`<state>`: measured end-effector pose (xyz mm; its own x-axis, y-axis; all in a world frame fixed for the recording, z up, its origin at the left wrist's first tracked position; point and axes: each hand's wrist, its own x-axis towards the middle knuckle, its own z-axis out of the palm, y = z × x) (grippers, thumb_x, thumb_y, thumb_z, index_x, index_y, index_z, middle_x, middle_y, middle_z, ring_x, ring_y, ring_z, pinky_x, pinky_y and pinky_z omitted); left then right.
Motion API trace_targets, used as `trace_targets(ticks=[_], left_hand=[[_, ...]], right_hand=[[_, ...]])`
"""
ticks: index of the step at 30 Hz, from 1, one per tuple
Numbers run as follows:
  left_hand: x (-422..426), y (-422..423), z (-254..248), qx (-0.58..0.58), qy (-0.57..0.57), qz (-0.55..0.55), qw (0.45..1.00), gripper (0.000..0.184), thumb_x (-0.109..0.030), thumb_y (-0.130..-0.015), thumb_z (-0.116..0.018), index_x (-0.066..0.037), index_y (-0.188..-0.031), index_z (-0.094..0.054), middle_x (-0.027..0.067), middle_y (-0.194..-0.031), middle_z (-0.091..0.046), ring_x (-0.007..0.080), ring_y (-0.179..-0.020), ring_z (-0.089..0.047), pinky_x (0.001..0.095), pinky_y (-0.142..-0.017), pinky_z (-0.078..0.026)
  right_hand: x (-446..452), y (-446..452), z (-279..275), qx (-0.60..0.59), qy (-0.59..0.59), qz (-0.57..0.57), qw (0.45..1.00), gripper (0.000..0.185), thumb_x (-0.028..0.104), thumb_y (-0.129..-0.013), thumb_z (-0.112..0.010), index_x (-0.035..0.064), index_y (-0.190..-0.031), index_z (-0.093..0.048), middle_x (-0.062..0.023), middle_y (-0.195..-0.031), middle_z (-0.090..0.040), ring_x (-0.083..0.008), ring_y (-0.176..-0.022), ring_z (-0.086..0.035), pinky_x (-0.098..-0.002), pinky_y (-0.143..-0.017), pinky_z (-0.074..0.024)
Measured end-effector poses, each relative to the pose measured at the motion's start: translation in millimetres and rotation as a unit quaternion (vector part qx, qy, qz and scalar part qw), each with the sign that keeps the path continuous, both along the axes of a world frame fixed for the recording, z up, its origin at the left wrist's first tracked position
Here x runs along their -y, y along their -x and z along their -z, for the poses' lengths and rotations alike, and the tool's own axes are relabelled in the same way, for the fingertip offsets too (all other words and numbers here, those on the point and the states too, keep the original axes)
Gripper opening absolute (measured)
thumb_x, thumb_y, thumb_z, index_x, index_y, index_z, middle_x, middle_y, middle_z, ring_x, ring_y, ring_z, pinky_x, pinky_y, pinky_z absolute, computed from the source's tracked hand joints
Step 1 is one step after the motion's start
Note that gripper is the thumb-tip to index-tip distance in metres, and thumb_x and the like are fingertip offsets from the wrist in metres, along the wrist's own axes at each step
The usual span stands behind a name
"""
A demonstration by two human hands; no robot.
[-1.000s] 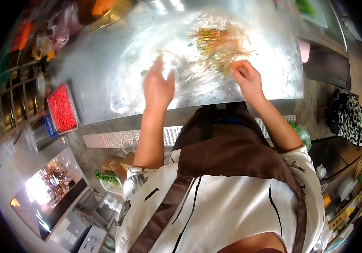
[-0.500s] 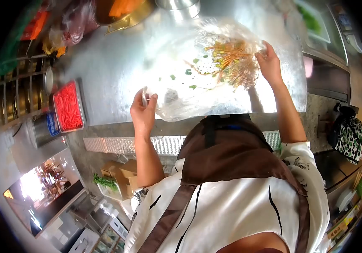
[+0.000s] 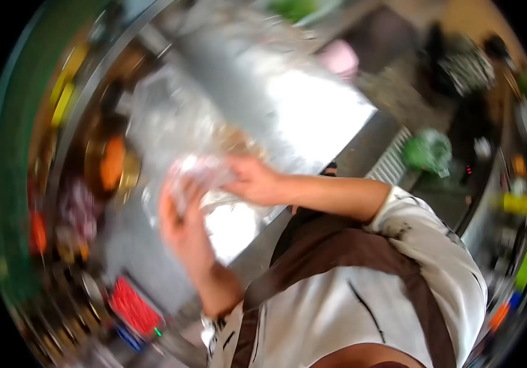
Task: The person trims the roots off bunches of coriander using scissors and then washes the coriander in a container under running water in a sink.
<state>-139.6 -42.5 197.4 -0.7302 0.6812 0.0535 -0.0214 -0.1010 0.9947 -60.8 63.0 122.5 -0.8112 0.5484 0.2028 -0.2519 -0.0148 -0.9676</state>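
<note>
My left hand (image 3: 180, 221) is curled around the near part of a transparent plastic bag (image 3: 174, 116), bunched up over the metal table. Just to its right, my right hand (image 3: 254, 179) closes its fingers on the same gathered plastic, close to my left fingertips. The bag's loose part spreads away from me across the table. Through the film behind my right hand, a brownish patch (image 3: 239, 140) shows, too blurred to name. Motion smears both hands and the bag.
The metal table (image 3: 312, 104) reflects bright light. A tray of red strips (image 3: 134, 306) stands at its lower left, and a golden pot with something orange (image 3: 113, 162) at the left. A pink object (image 3: 340, 58) is by the far edge. A green plastic bag (image 3: 427, 152) lies at the right.
My hands, earlier wide apart on opposite sides of the bag, have come together with its plastic bunched between them. My view has turned. The stems and leaves seen before are no longer distinct.
</note>
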Motion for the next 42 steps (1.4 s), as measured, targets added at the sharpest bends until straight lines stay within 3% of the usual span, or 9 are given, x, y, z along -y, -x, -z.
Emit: trace_targets(ticks=[5, 8, 17, 22, 24, 26, 29, 35, 42], left_hand=[[20, 14, -5, -0.494, 0.019, -0.001, 0.869, 0.111, -0.036, -0.062, -0.077, -0.010, -0.141, -0.004, 0.0157, -0.143, -0.016, 0.0291, -0.131, -0.020, 0.0436, -0.106, -0.020], [-14, -11, 26, -0.438, 0.069, 0.093, 0.892, 0.126, -0.027, -0.052, -0.080, -0.011, -0.141, 0.007, 0.0154, -0.144, -0.011, 0.0305, -0.130, -0.022, 0.0415, -0.106, -0.022], [-123, -119, 94, -0.107, 0.176, 0.342, 0.917, 0.075, -0.009, -0.065, -0.073, -0.002, -0.127, -0.033, 0.0103, -0.122, -0.042, 0.0197, -0.109, -0.045, 0.0328, -0.092, -0.039], [-205, -221, 102, -0.251, 0.065, 0.339, 0.905, 0.056, -0.008, -0.076, -0.066, -0.001, -0.123, -0.037, 0.0090, -0.118, -0.046, 0.0186, -0.105, -0.048, 0.0327, -0.089, -0.042], [-234, -257, 90, 0.000, 0.022, 0.315, 0.949, 0.045, -0.010, -0.084, -0.056, -0.002, -0.124, -0.038, 0.0104, -0.118, -0.047, 0.0203, -0.106, -0.048, 0.0354, -0.089, -0.043], [-262, -257, 119, 0.055, -0.017, 0.346, 0.936, 0.044, -0.012, -0.085, -0.054, -0.002, -0.124, -0.037, 0.0113, -0.119, -0.047, 0.0218, -0.106, -0.048, 0.0364, -0.089, -0.044], [-301, -295, 129, 0.134, 0.029, 0.301, 0.944, 0.037, -0.013, -0.088, -0.043, 0.004, -0.120, -0.042, 0.0169, -0.117, -0.049, 0.0305, -0.103, -0.052, 0.0423, -0.089, -0.043], [-322, -384, 111, 0.310, 0.188, 0.390, 0.846, 0.039, -0.010, -0.084, -0.034, 0.008, -0.117, -0.043, 0.0199, -0.116, -0.050, 0.0337, -0.106, -0.051, 0.0451, -0.092, -0.041], [-355, -414, 116, 0.436, 0.223, 0.577, 0.653, 0.038, -0.026, -0.089, -0.043, 0.000, -0.117, -0.047, 0.0140, -0.115, -0.054, 0.0272, -0.105, -0.053, 0.0410, -0.093, -0.042]], right_hand=[[-33, -18, -15, -0.149, 0.166, 0.050, 0.974, 0.033, 0.005, -0.086, -0.051, 0.0010, -0.119, -0.050, -0.0037, -0.109, -0.058, -0.0114, -0.098, -0.053, -0.0264, -0.089, -0.0407], [-47, -43, -43, -0.166, 0.292, 0.024, 0.942, 0.026, 0.012, -0.086, -0.053, 0.0018, -0.110, -0.056, -0.0020, -0.103, -0.059, -0.0098, -0.092, -0.053, -0.0253, -0.083, -0.0424], [-104, -151, -25, -0.267, 0.394, 0.042, 0.878, 0.024, 0.018, -0.086, -0.053, 0.0029, -0.105, -0.058, -0.0012, -0.092, -0.059, -0.0077, -0.084, -0.053, -0.0238, -0.074, -0.0421], [-131, -265, -43, -0.111, 0.222, 0.265, 0.932, 0.030, 0.023, -0.083, -0.058, 0.0020, -0.104, -0.058, -0.0034, -0.091, -0.060, -0.0108, -0.083, -0.054, -0.0251, -0.075, -0.0432], [-136, -325, -53, 0.045, 0.068, 0.296, 0.952, 0.047, 0.031, -0.077, -0.063, -0.0006, -0.110, -0.052, -0.0123, -0.103, -0.057, -0.0191, -0.096, -0.053, -0.0301, -0.082, -0.0414], [-134, -358, -38, 0.166, -0.215, 0.454, 0.849, 0.067, 0.036, -0.069, -0.068, -0.0026, -0.118, -0.043, -0.0235, -0.121, -0.043, -0.0320, -0.115, -0.040, -0.0397, -0.095, -0.0327], [-124, -390, -13, 0.281, -0.305, 0.447, 0.792, 0.100, 0.044, -0.061, -0.074, -0.0011, -0.134, -0.023, -0.0285, -0.139, -0.013, -0.0420, -0.132, -0.007, -0.0548, -0.103, -0.0119], [-150, -434, 31, 0.370, -0.233, 0.543, 0.717, 0.110, 0.041, -0.058, -0.078, 0.0002, -0.137, -0.013, -0.0269, -0.141, -0.010, -0.0391, -0.133, -0.007, -0.0516, -0.105, -0.0124], [-181, -471, 55, 0.160, -0.070, 0.502, 0.847, 0.103, 0.028, -0.051, -0.081, 0.0049, -0.134, -0.024, -0.0208, -0.137, -0.025, -0.0338, -0.128, -0.025, -0.0378, -0.105, -0.0245]])
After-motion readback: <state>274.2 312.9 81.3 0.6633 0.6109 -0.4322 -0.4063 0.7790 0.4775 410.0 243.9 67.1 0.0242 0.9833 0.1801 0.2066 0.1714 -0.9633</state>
